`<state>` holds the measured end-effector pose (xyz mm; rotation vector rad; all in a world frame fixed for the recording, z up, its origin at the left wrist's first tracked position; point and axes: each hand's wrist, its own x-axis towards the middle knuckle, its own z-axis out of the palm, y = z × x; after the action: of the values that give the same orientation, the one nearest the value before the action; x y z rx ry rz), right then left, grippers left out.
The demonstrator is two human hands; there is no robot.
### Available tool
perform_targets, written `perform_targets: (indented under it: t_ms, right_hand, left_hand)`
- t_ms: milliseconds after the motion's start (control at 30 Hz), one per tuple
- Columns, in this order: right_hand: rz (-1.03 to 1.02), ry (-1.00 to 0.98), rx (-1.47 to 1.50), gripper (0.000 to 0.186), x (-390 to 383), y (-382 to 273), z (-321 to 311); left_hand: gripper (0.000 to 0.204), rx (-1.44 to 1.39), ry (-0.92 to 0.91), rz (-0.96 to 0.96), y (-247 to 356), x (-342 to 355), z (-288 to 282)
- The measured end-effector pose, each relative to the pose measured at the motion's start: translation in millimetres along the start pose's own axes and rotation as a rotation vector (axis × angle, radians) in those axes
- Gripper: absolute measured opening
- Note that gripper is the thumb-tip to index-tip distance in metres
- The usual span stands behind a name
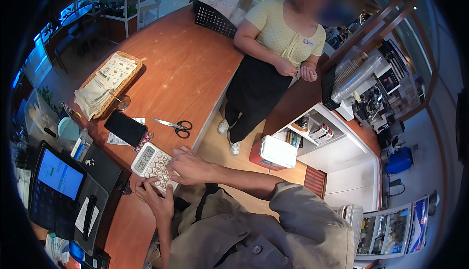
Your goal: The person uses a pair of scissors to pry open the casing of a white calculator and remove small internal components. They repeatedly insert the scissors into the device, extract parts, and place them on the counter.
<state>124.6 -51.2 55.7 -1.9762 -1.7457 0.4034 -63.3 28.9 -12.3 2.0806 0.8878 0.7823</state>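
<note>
A white calculator point(152, 164) with round keys lies tilted on the wooden counter, figures showing on its display. My left hand point(155, 199) grips its lower end, with fingers at the left edge and the thumb at the bottom right corner. Over the right side of the keys is my right hand point(188, 165), its fingers curled down. The inside of that hand is hidden, so I cannot see whether it holds anything. Just past the calculator are a black phone point(125, 128) on a white paper and a pair of scissors point(177, 127) with black handles.
A wicker basket point(110, 81) with printed paper stands farther along the counter point(181, 68). At left is a lit screen point(58, 173). Beyond the counter stands a person point(281, 44) in a yellow top, hands together. A red cooler with a white lid point(278, 152) is on the floor.
</note>
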Motion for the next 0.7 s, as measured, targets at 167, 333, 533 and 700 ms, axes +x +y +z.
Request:
perform_targets:
  t_ms: [167, 333, 533, 700]
  right_hand:
    - [-0.008, -0.013, -0.041, 0.009, -0.4, -0.8, 0.1]
    - [-0.018, 0.01, 0.004, 0.01, -0.5, -1.5, -0.3]
    - [-0.018, 0.023, 0.011, 0.011, -0.7, -1.0, 2.2]
    - [-0.023, 0.021, 0.007, 0.01, -0.8, -1.7, 2.3]
  left_hand:
    - [0.033, -0.032, 0.012, 0.044, 4.9, -3.0, -1.9]
    - [0.018, -0.079, 0.015, 0.105, 3.5, -2.2, -2.8]
    - [0.014, -0.036, 0.044, 0.135, 3.2, -2.3, -2.5]
    - [0.012, -0.077, 0.051, 0.138, 2.2, -1.2, -2.5]
